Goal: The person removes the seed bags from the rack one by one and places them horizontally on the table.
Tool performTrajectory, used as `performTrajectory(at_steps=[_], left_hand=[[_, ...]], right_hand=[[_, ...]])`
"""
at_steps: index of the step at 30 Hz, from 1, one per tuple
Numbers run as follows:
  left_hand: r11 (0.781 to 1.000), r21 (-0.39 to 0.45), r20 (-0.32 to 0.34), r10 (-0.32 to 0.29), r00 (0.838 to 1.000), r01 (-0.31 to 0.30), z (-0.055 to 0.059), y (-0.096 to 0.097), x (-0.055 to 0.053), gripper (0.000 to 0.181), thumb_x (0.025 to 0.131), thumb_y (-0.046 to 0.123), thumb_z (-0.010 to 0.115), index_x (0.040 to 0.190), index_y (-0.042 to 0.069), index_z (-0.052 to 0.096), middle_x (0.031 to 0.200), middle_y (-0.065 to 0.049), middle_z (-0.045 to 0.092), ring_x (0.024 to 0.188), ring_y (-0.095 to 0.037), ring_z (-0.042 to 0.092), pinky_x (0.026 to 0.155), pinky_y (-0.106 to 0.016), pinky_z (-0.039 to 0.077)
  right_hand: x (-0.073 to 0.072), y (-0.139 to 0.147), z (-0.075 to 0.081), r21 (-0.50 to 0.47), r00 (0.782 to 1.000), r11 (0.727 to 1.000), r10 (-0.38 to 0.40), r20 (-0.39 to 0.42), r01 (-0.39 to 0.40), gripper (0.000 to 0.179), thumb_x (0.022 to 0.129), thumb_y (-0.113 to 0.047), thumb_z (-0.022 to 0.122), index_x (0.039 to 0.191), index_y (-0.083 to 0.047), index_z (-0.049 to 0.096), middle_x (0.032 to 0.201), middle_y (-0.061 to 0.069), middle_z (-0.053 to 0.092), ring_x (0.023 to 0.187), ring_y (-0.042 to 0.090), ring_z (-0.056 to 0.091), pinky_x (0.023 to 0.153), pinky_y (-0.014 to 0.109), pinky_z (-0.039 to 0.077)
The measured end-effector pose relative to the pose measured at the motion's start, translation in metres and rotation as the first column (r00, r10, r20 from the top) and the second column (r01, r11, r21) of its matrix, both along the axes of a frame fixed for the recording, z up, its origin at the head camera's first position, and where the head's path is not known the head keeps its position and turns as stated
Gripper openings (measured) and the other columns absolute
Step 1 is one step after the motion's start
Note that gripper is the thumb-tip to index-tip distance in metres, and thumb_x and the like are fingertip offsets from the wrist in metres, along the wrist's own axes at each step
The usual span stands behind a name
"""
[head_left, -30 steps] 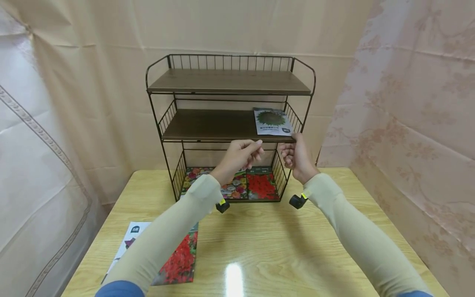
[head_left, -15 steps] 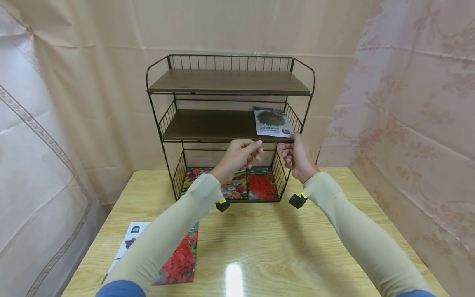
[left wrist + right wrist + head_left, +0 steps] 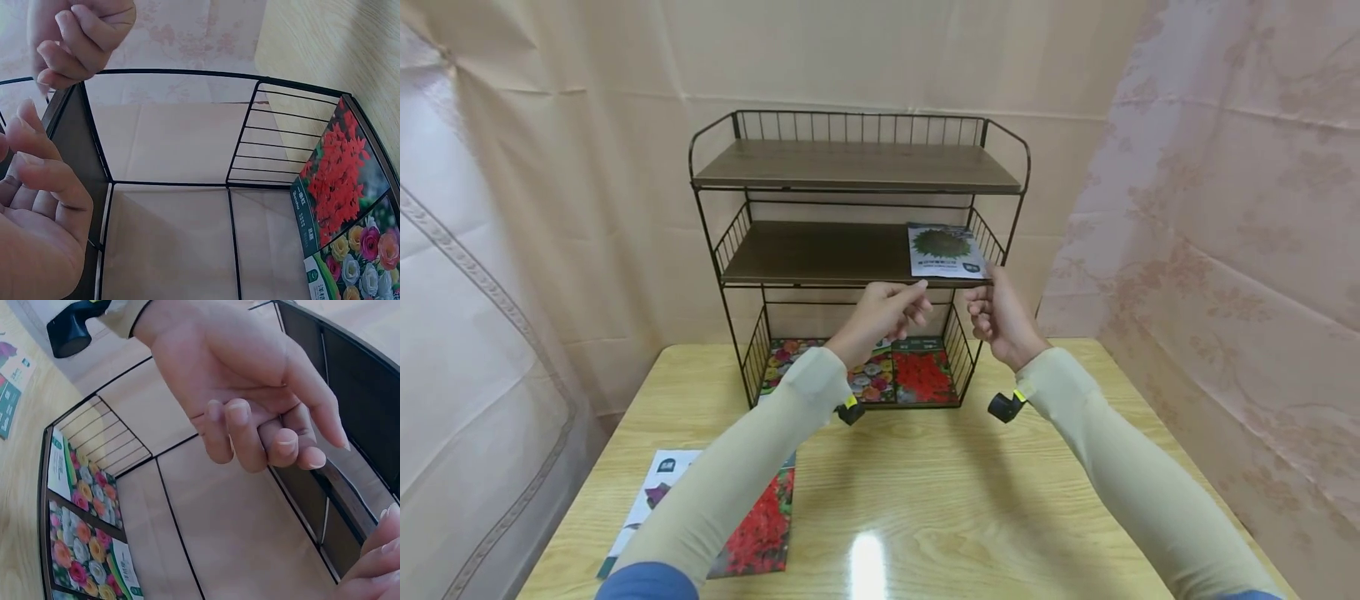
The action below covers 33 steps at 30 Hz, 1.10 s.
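In the head view, a seed packet with a dark sunflower picture lies on the right end of the rack's middle shelf. My right hand is at the shelf's front edge, its thumb touching the packet's near right corner and its other fingers loosely curled below. My left hand hangs in front of the same shelf, fingers loosely bent and holding nothing. The right wrist view shows the left hand palm side on, with only fingertips of the right hand at the corner. Both hands appear in the left wrist view.
The dark wire rack has three shelves. Rose packets and a red-flower packet lie on its bottom shelf. More packets lie on the wooden table at front left, partly under the left sleeve.
The packet has slid slightly toward the shelf's front edge, and the right thumb now lies over its near corner. The left hand stays almost still. The head view has shifted slightly.
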<state>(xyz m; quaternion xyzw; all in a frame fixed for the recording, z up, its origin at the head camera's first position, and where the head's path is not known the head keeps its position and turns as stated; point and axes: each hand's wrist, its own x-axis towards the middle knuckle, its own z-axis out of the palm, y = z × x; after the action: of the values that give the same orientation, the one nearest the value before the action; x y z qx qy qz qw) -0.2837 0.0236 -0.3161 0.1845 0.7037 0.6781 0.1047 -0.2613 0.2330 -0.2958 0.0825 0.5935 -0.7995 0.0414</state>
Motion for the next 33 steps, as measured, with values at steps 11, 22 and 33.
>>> performTrajectory(at_steps=[11,22,33], left_hand=[[1.0,0.011,-0.003,-0.011,1.0,0.011,0.002,0.001,-0.003,0.043,0.104,0.045,0.06,0.095,0.005,0.075,0.081,-0.006,0.071,0.051,-0.011,0.048,0.046,-0.024,0.036],[1.0,0.025,0.017,0.0,1.0,-0.001,0.008,0.008,-0.003,0.049,0.105,0.046,0.058,0.103,-0.001,0.073,0.079,-0.007,0.07,0.05,-0.01,0.047,0.049,-0.025,0.04],[0.998,0.057,0.047,0.027,0.999,-0.03,0.011,0.009,-0.003,0.041,0.109,0.035,0.053,0.087,0.005,0.07,0.078,-0.012,0.069,0.049,-0.012,0.047,0.045,-0.025,0.036]], right_hand=[[0.002,0.0,0.001,-0.016,0.999,1.0,0.002,-0.033,-0.002,0.037,0.109,-0.026,0.045,0.083,-0.008,0.063,0.061,-0.005,0.053,0.043,0.004,0.037,0.04,0.018,0.03],[0.003,0.007,-0.007,-0.038,0.992,0.999,-0.041,-0.118,0.037,0.028,0.104,-0.014,0.051,0.082,-0.006,0.064,0.061,-0.003,0.053,0.044,0.005,0.038,0.042,0.017,0.031],[0.006,0.014,-0.01,-0.02,0.988,1.0,-0.007,-0.155,0.004,0.025,0.104,-0.013,0.054,0.083,-0.004,0.065,0.062,-0.003,0.054,0.045,0.004,0.04,0.042,0.017,0.033]])
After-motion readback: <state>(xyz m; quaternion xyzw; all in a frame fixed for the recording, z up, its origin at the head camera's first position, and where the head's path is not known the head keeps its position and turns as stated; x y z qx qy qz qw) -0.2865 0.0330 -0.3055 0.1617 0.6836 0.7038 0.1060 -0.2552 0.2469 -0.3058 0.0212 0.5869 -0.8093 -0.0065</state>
